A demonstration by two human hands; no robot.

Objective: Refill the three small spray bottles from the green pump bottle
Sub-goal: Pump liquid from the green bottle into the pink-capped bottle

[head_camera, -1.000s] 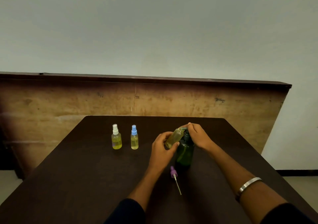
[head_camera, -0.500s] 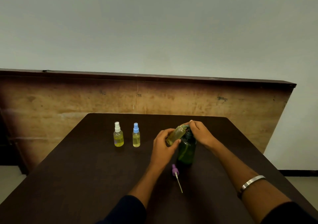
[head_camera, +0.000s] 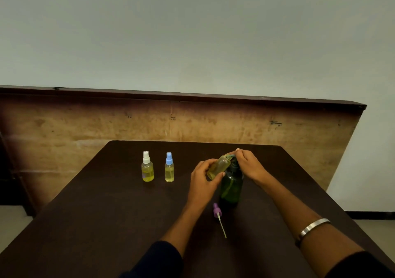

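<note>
The green pump bottle stands upright on the dark table. My left hand holds an uncapped small spray bottle tilted, its mouth at the pump spout. My right hand rests on top of the pump head, fingers closed over it. The purple spray cap with its dip tube lies on the table in front of the green bottle. Two capped small bottles stand to the left: a white-capped bottle and a blue-capped bottle, both holding yellow liquid.
A worn wooden panel rises behind the table's far edge, under a plain wall. Floor shows at both sides of the table. A metal bangle circles my right wrist.
The hands, tilted bottle and pump bottle keep the same pose. The view has shifted slightly, nothing on the table has moved.
</note>
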